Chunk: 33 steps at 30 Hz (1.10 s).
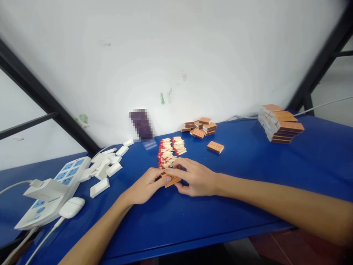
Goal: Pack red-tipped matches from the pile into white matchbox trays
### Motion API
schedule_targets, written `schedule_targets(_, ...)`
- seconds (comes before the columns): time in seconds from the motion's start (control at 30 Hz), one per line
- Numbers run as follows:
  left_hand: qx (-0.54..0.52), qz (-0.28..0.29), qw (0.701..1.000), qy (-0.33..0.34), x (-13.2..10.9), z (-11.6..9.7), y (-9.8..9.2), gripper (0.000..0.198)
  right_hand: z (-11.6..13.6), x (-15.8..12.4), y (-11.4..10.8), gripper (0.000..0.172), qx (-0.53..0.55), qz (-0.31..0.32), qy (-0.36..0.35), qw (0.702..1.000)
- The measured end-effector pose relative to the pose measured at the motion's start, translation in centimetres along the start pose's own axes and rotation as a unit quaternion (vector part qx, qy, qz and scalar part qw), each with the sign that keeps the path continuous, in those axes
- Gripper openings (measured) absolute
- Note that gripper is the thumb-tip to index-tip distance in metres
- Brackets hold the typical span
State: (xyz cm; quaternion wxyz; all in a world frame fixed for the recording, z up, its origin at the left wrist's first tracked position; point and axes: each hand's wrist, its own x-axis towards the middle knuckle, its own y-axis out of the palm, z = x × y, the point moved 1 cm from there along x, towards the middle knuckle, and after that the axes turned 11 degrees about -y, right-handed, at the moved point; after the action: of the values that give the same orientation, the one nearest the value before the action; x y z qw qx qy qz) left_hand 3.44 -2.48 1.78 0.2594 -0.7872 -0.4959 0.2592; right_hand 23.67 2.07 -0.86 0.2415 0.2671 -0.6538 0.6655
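Between my two hands is an orange matchbox (173, 180), low over the blue table near its middle. My left hand (145, 186) grips its left end, with the thumb on top. On the right side, my right hand (196, 177) holds it with thumb and fingers, one finger reaching across the top. Parts of the box are covered by the fingers. Just behind the hands lie loose red-headed matches (166, 152) in a long pile, and a smaller pile of matches (179, 145) is beside it. A single matchbox (215, 147) rests to the right.
Several matchboxes (204, 126) are heaped against the wall. Strapped stacks of matchboxes (284, 125) stand at the far right. White inner trays (99, 187) lie scattered at left, by a power strip (59, 191) with a plugged charger, cables and a white earphone case (72, 207).
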Motion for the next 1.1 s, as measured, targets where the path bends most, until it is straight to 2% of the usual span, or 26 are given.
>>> schedule_targets(0.1, 0.003, -0.020, 1.000, 0.012, -0.1, 0.2, 0.0, 0.047, 0.1, 0.3, -0.1, 0.043, -0.048, 0.004, -0.013, 0.999)
schedule_targets(0.2, -0.002, -0.054, 0.997, 0.046, -0.2, 1.0, -0.2, 0.051, -0.3, 0.5, -1.4, 0.040, -0.105, 0.003, -0.034, 0.994)
schedule_targets(0.27, 0.001, -0.096, 0.994, 0.058, -0.1, 1.7, -0.4, 0.052, -1.0, -0.1, -3.3, 0.039, -0.132, 0.002, -0.026, 0.991)
schedule_targets(0.33, 0.024, -0.159, 0.986, 0.043, 0.1, 2.3, -0.7, 0.051, -1.9, -1.5, -6.3, 0.042, -0.147, 0.012, 0.010, 0.989)
schedule_targets(0.43, 0.098, -0.250, 0.963, 0.011, 0.2, 2.9, -1.5, 0.047, -3.1, -5.6, -11.8, 0.039, -0.196, 0.029, 0.087, 0.976)
schedule_targets(0.53, 0.195, -0.320, 0.927, 0.006, 0.0, 3.1, -2.8, 0.041, -3.0, -11.5, -17.0, 0.031, -0.272, 0.031, 0.177, 0.946)
schedule_targets(0.63, 0.237, -0.372, 0.897, -0.016, -0.2, 3.9, -4.6, 0.035, -1.7, -17.7, -20.0, 0.029, -0.309, 0.063, 0.252, 0.915)
schedule_targets(0.73, 0.284, -0.407, 0.866, -0.051, -0.3, 5.5, -6.2, 0.035, -0.8, -22.2, -20.9, 0.026, -0.295, 0.143, 0.323, 0.888)
schedule_targets(0.8, 0.323, -0.411, 0.848, -0.086, -0.2, 6.8, -6.9, 0.037, -1.0, -23.6, -20.9, 0.027, -0.310, 0.147, 0.341, 0.875)
schedule_targets(0.93, 0.356, -0.406, 0.826, -0.161, -0.1, 8.3, -7.1, 0.043, -2.4, -23.7, -20.7, 0.027, -0.336, 0.132, 0.333, 0.871)
schedule_targets(1.1, 0.356, -0.383, 0.832, -0.186, 0.0, 8.6, -6.6, 0.048, -2.5, -22.1, -20.6, 0.027, -0.350, 0.156, 0.338, 0.860)
